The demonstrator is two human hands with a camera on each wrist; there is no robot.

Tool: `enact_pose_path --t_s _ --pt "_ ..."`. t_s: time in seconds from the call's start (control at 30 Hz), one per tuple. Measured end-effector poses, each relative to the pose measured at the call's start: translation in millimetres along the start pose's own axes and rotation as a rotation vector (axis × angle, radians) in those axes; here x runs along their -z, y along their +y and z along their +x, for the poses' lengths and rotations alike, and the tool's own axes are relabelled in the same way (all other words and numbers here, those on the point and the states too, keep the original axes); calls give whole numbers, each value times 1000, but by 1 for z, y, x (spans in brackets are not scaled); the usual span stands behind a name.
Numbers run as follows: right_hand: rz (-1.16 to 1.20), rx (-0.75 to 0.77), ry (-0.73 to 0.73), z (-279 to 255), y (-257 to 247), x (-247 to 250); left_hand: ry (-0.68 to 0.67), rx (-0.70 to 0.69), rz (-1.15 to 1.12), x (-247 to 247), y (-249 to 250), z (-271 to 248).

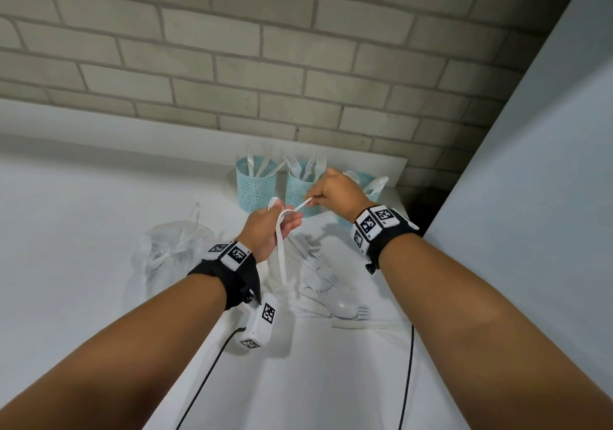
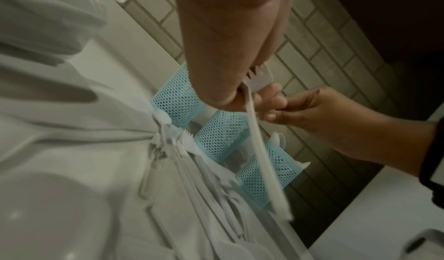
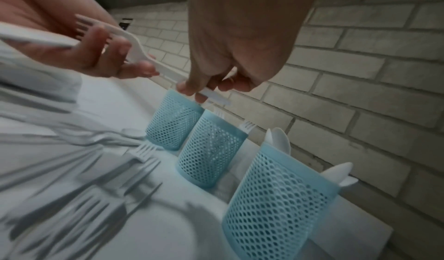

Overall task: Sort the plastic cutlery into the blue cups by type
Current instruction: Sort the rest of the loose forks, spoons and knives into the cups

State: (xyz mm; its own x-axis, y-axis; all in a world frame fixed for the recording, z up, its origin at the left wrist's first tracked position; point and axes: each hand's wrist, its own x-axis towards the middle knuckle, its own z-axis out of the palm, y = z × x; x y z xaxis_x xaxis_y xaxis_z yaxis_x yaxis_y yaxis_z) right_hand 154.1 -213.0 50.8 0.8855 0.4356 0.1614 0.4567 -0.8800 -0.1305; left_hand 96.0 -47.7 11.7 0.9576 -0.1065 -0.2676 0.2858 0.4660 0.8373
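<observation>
Three blue mesh cups stand by the brick wall: the left cup (image 1: 255, 187) holds knives, the middle cup (image 1: 298, 194) forks, the right cup (image 1: 364, 180) spoons. In front of them my left hand (image 1: 287, 223) grips two white pieces. One is a fork (image 3: 137, 47), its tines against my palm. The other is a long piece (image 1: 281, 257) hanging down; its type is unclear. My right hand (image 1: 313, 198) pinches the fork's handle end (image 3: 211, 95) just above the middle cup (image 3: 209, 154).
Loose white forks and spoons lie in a pile (image 1: 325, 283) on the white cloth below my hands. A crumpled clear plastic bag (image 1: 172, 247) sits to the left. A white panel (image 1: 530, 197) closes off the right side.
</observation>
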Motion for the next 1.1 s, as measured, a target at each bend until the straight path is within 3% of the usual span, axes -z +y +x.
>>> enact_pose_path --t_s 0.1,0.23,0.33,0.43,0.57,0.73,0.83,0.9,1.0,1.1 --pt "72 -52 115 -1 5 5 31 18 -50 1 4 0" --pt "534 -324 394 9 6 4 34 16 -55 7 9 2" --pt "834 -447 495 26 1 5 -19 0 -8 9 12 0" --pt "935 -539 491 46 -2 1 -74 22 -43 10 16 -3" --pt "1011 -633 356 62 -2 -9 -127 53 -101 14 20 -4" --pt "945 -626 379 64 -5 -8 -137 99 -112 19 21 0" --pt "823 -430 473 53 -16 -1 -113 109 -91 17 19 3" --pt "837 -286 317 44 -26 2 -112 122 -83 14 17 3" --pt "661 -147 -6 30 -33 -2 -132 135 -45 8 13 4" --pt "598 -135 -113 16 -32 -8 -173 120 -27 -1 7 3"
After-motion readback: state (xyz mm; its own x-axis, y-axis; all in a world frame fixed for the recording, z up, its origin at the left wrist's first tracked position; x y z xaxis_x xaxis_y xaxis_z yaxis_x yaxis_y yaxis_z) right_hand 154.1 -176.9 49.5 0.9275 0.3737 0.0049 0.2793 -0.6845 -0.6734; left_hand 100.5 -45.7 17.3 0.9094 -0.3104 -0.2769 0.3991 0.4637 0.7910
